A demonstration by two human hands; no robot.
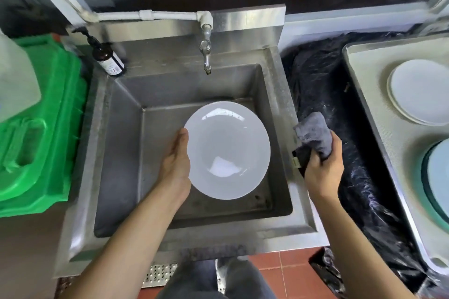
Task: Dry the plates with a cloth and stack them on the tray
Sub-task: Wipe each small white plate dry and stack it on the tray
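2 hands | left hand (176, 165) fingers grip white plate (228, 150) edge | right hand (323, 167) fingers clutch grey cloth (313, 132)

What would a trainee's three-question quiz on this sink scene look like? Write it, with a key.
1. True or false: the left hand holds the white plate over the sink.
2. What does the right hand grip? A) the soap bottle B) the grey cloth C) the tap
3. Fill in: the tray with stacked plates lies to the person's ____.

Key: 1 true; 2 B; 3 right.
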